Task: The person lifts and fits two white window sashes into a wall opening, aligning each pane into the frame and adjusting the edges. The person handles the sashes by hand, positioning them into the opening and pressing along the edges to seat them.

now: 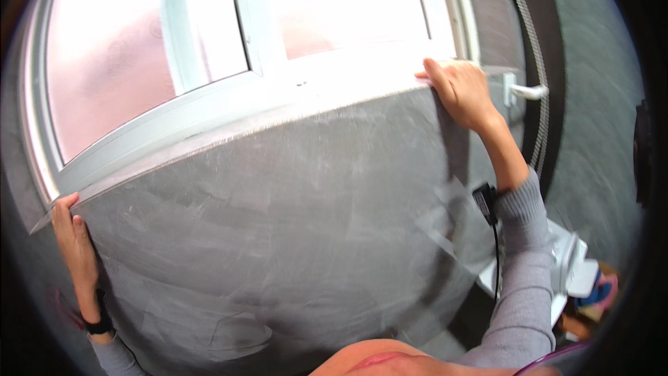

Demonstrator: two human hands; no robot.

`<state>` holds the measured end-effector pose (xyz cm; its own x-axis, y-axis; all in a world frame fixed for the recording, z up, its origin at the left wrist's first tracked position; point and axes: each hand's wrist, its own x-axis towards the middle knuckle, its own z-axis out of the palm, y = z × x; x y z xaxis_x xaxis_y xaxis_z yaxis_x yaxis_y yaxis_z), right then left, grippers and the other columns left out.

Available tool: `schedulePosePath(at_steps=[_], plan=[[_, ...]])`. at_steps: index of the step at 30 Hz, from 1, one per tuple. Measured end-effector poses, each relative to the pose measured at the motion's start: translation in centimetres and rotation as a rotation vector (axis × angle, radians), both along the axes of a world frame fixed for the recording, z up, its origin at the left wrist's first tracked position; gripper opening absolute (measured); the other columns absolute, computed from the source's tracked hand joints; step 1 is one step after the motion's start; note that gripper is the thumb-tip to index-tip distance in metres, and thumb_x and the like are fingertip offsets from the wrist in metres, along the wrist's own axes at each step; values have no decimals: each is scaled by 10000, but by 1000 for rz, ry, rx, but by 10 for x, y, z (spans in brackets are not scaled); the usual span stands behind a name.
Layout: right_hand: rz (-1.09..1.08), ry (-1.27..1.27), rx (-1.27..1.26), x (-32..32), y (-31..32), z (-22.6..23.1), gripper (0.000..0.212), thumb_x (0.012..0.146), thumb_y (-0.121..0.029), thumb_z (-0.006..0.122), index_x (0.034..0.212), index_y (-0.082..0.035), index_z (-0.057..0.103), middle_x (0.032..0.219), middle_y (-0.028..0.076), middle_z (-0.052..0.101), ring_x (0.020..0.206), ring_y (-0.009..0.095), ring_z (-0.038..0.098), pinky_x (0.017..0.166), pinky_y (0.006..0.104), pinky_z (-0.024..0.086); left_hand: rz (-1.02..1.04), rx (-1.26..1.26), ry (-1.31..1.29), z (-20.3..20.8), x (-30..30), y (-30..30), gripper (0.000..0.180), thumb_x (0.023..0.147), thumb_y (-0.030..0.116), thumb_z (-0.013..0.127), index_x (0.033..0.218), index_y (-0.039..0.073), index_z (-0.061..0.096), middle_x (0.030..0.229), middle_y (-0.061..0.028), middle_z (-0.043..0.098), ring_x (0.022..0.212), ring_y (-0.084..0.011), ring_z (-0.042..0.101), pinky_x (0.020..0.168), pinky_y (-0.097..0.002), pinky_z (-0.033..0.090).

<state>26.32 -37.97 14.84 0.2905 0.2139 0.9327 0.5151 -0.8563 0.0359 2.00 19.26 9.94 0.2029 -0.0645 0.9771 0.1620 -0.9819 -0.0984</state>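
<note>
A window sill (292,113) runs slantwise below a white-framed window, its long front edge above a smooth grey wall (278,223). At the sill's left end, my left hand (75,251) is bent over the edge, with a black band (101,313) on its wrist. Near the right end, my right hand (463,94) curls over the same edge, the thumb side on top. The undersides of the fingers are hidden on both hands. Nothing loose shows in either hand.
The window (261,74) has bright panes in white frames. Right of my right hand are a white handle (529,91) and a twisted cord (534,42). A small black device (484,202) with a cable hangs by my right sleeve. White objects (567,264) stand lower right.
</note>
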Motion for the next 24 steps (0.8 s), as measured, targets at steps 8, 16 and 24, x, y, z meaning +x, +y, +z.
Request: schedulePosePath(at_steps=[8,16,24], plan=[[141,-138,18,-4,-4,5,355,925,-376,522,787,-60,607,783,110,608,752,312,585,678,422,437,13,-163,-10,9,-4,-23,543,1054,448,310,1068,-37,555,1073,-179,566,1082,-328,523,995,-402,364],[202,-95,10,-4,-8,14,391,906,-408,539,911,-29,639,922,113,650,868,314,614,733,415,451,110,-190,1,29,-2,-50,422,1037,365,342,926,10,542,984,-178,591,954,-363,532,915,-432,395],[216,-88,91,-7,-2,4,374,932,-351,474,918,-22,652,935,144,672,856,350,627,758,453,448,174,-146,-74,25,7,-45,381,1027,327,348,903,26,545,944,-175,609,908,-365,551,933,-467,390]])
